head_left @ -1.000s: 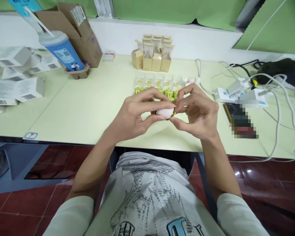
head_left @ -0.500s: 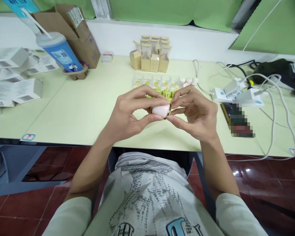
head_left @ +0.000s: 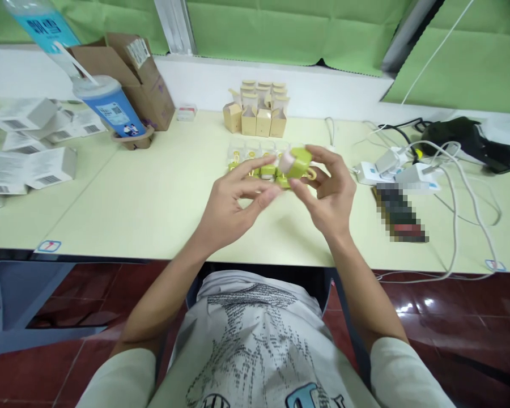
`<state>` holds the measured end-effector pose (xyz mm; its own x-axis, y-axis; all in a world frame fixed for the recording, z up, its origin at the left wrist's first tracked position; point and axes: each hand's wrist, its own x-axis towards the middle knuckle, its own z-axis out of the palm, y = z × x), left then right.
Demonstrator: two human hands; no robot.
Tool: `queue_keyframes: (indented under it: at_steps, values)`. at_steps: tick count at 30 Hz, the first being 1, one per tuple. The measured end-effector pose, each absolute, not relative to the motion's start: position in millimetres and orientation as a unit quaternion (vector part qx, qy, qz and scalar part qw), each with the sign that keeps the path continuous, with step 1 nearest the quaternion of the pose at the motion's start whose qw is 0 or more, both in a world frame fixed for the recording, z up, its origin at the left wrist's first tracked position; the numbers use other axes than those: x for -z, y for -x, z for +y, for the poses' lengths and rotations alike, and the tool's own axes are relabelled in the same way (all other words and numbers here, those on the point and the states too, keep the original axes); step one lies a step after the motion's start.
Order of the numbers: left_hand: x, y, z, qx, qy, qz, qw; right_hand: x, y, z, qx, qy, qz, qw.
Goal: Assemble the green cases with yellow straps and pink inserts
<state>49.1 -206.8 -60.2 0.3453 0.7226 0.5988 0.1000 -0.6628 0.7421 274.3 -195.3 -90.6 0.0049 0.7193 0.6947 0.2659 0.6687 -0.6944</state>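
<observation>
My right hand [head_left: 329, 190] pinches a lime-green holder [head_left: 301, 163] with a small loop at its side. A smooth pale-pink rounded piece [head_left: 286, 163] shows at the holder's left end; I cannot tell its kind. My left hand [head_left: 233, 209] is just to the left, thumb and fingers apart, with nothing in it. Behind and below the held piece, several similar green holders [head_left: 267, 171] stand on the table, partly hidden by my hands. A row of clear plastic containers [head_left: 251, 148] with yellow-green marks lies right behind them.
Several open tan boxes [head_left: 255, 120] stand against the wall. On the left are a blue cup [head_left: 113, 110], a cardboard box [head_left: 157, 96] and white boxes [head_left: 51, 167]. A power strip [head_left: 369, 173], white cables and a blurred dark flat item [head_left: 402, 212] lie to the right.
My left hand has come off the holder and its fingers have parted. My right hand has turned and raised the holder, so its green side now shows. The view has shifted slightly.
</observation>
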Motion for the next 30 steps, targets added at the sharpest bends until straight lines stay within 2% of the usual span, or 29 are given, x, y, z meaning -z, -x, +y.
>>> queue_keyframes:
  at_steps: [3, 6, 11, 16, 24, 30]
  values:
    - [48, -39, -209, -0.483, -0.776, 0.291, 0.284, 96, -290, -186, -0.195, 0.391, -0.668, 0.602]
    - [52, -21, -190, -0.512, -0.751, 0.353, 0.222, 95, -306, -175, -0.197, 0.403, -0.702, 0.553]
    - [90, 18, -131, -0.446, -0.758, 0.458, 0.125, 82, -313, -137, -0.151, 0.378, -0.833, 0.374]
    - [121, 35, -99, -0.354, -0.801, 0.472, 0.105, 79, -296, -113, -0.107, 0.365, -0.893, 0.239]
    - [146, 28, -97, -0.373, -0.806, 0.438, 0.140, 104, -290, -114, -0.036, 0.377, -0.912, 0.159]
    - [147, 28, -96, -0.375, -0.808, 0.436, 0.131, 109, -287, -116, -0.062, 0.398, -0.887, 0.226]
